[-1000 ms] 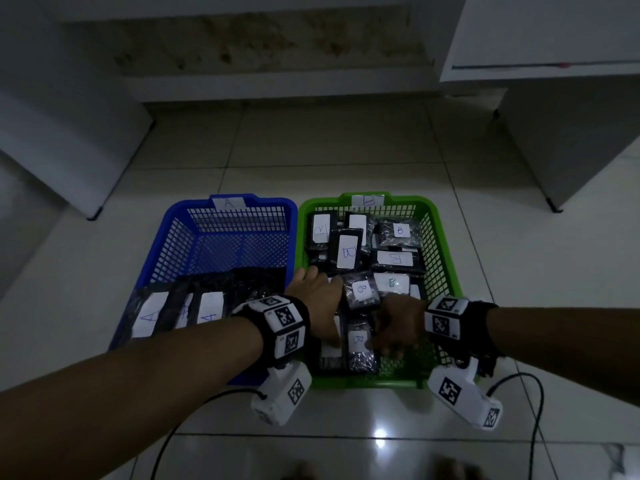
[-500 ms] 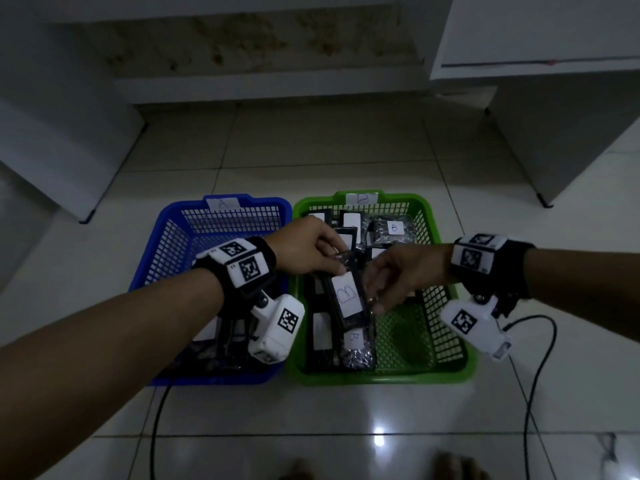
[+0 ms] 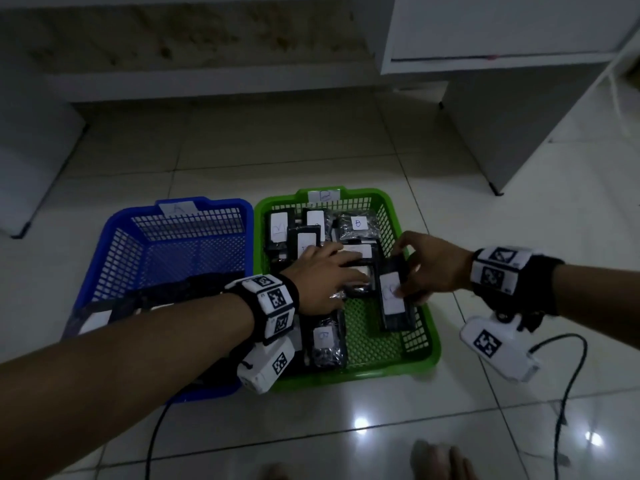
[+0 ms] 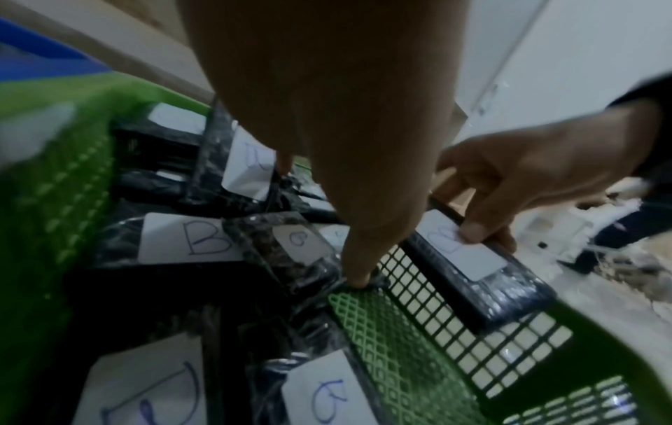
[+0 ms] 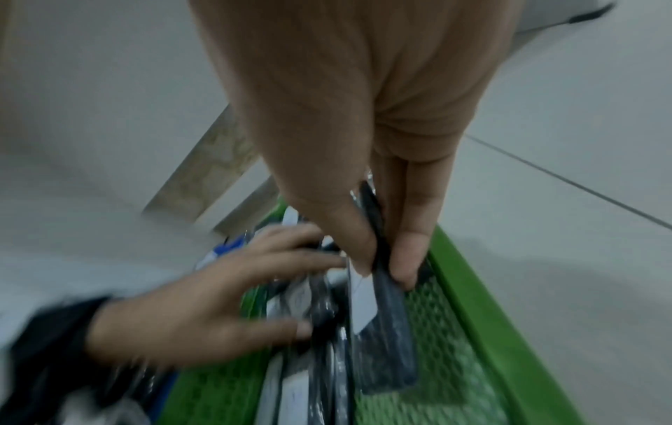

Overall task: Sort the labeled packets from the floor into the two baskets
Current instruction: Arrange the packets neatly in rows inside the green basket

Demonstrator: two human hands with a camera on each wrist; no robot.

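Note:
A green basket (image 3: 429, 344) marked B holds several dark packets with white B labels (image 4: 189, 241). To its left stands a blue basket (image 3: 114, 244) marked A, with labeled packets (image 3: 93, 320) at its near end, mostly hidden by my left arm. My right hand (image 3: 407, 271) pinches a dark B packet (image 3: 398, 322) between thumb and fingers, low against the green basket's right wall; the right wrist view shows this pinch on the packet (image 5: 389, 325). My left hand (image 3: 349, 268) lies with straight fingers on the packets in the basket's middle, one fingertip (image 4: 358, 276) pressing a packet edge.
Tiled floor surrounds the baskets. A white cabinet (image 3: 519, 116) stands at the back right and a low step runs along the back wall. Black cables (image 3: 568, 393) trail on the floor near both wrists. My feet (image 3: 440, 462) show at the bottom edge.
Half a second ago both hands held the B packet over the basket's middle. Now my right hand has carried it to the right side, and my left hand has let go.

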